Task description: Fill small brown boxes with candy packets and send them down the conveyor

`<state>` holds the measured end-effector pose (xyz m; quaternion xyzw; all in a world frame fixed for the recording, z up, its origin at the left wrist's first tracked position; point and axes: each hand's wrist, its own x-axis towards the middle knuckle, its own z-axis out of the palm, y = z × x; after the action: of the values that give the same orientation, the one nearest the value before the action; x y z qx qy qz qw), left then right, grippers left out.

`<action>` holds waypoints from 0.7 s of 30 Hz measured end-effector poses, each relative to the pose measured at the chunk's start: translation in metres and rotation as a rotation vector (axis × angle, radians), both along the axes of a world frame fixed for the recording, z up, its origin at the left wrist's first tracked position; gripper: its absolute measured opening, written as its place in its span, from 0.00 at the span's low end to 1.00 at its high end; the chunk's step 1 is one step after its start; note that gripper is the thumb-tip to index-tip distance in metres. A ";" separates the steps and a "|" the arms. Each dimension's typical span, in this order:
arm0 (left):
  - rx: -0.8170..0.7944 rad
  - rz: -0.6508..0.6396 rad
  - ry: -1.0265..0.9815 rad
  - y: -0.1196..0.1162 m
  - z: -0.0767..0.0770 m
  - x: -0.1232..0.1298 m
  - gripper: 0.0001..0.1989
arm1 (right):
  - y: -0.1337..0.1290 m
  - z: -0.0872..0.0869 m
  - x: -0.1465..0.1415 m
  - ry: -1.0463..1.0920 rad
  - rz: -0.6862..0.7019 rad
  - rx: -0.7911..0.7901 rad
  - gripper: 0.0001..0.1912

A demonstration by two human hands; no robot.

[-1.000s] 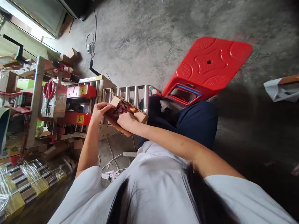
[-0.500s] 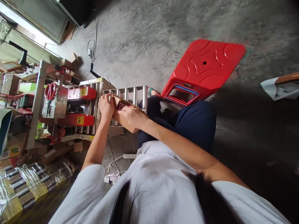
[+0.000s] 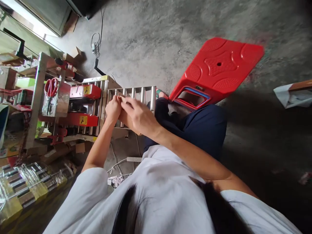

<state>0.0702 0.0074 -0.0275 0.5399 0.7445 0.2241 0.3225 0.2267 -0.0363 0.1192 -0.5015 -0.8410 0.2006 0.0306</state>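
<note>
A small brown cardboard box (image 3: 126, 120) rests at the near end of the roller conveyor (image 3: 152, 99), mostly covered by my hands. My left hand (image 3: 113, 109) is closed around the left end of the box, fingers curled over its edge. Over the top of the box reaches my right hand (image 3: 141, 117), its bent fingertips meeting the left fingers at the box's upper edge. The inside of the box is hidden behind my hands.
Left of the box stands a taping machine with red side guides (image 3: 89, 121). Red-handled scissors (image 3: 51, 88) hang on its frame. A red plastic stool (image 3: 220, 70) stands ahead of my legs. A white power strip (image 3: 134, 159) and cables lie on the floor below the conveyor.
My right hand has lifted from the box's opening and moved to the upper edge beside my left hand. Dark red contents seen before are now covered. My left hand stays on the box.
</note>
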 end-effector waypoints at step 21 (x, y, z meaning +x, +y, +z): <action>0.305 -0.526 -0.092 -0.109 0.045 0.062 0.53 | -0.008 -0.045 0.057 0.413 -0.005 -0.374 0.18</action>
<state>0.1318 -0.1016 0.0174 0.7457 0.5215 0.2660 0.3181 0.2836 -0.0446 0.0747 -0.4488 -0.7642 0.4502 0.1088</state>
